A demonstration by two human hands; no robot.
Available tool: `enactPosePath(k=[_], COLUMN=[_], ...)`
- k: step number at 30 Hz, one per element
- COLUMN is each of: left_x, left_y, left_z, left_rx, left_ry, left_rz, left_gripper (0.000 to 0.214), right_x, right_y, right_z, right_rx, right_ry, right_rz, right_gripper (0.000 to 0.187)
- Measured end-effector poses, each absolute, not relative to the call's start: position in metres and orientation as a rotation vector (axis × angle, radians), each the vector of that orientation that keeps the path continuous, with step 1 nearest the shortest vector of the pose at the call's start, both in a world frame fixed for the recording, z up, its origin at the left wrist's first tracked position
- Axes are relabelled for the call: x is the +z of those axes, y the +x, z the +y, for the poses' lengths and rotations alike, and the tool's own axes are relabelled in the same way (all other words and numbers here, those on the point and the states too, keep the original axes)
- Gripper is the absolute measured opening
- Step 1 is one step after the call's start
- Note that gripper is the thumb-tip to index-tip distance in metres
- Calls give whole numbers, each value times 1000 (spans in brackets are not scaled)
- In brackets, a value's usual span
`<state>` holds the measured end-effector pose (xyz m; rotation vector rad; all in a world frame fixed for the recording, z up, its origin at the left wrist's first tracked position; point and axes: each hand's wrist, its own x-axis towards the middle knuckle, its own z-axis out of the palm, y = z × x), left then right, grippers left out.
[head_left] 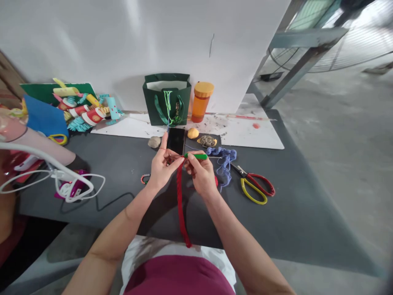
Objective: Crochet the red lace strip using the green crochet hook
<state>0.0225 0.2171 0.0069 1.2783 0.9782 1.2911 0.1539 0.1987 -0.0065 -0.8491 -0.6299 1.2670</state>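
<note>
Between thumb and fingers, my left hand (164,168) pinches the top end of a narrow red crocheted strip (180,200), its index finger raised. The strip hangs down over the table's front edge toward my lap. My right hand (201,170) grips a crochet hook by its green handle (199,156), its tip meeting the red work at my left fingers. Part of a red yarn ball (216,181) shows behind my right hand. A tangle of blue-purple crocheted yarn (225,159) lies just right of that hand. Behind my hands rests a dark phone (176,140).
Scissors (257,187) with red and yellow handles lie at right. A green paper bag (167,100) and an orange jar (202,102) stand at the back. Stones, a beaded bracelet (145,179), paper crafts (92,112) and a white cable (73,180) are on the grey table (294,221).
</note>
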Motion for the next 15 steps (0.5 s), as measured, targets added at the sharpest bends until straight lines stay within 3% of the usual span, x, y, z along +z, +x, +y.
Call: enactPosePath(k=[15], left_x=[-3], left_y=[27], left_z=[217], left_rx=[1275], left_ry=[1229], left_rz=[911], left_gripper=[108], right_x=[-7], right_y=[159], right_z=[199], right_rx=[1275], right_ry=[-892], right_rz=[-706], right_gripper=[36])
